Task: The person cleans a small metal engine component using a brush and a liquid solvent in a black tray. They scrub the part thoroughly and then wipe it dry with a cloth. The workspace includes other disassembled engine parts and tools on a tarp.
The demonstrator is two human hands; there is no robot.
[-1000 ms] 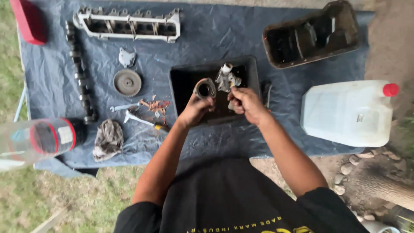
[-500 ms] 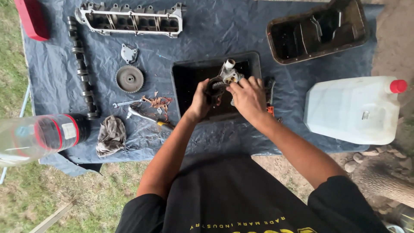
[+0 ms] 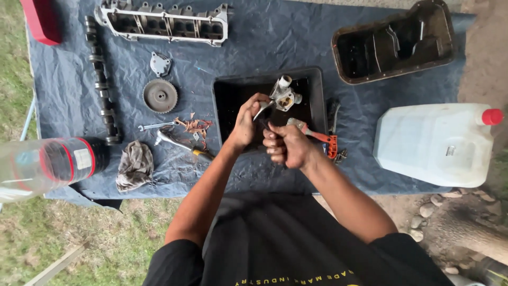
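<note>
While a grey cast-metal part (image 3: pixel 284 95), judged heavy, rigid and oily, was pinched at its 9 o'clock edge by the left hand (image 3: pixel 244 123), the right hand (image 3: pixel 286 145) was clenched around a dark tool.

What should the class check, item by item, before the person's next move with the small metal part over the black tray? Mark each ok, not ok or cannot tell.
1. Left hand grips the metal part: ok.
2. Part is over the black tray, not the cloth: ok.
3. Right hand closed on a dark tool: ok; its type: cannot tell.
4. Red-handled tool lies beside the tray: ok.
5. White jug capped: ok.
6. Rag lies on the blue cloth: ok.
</note>
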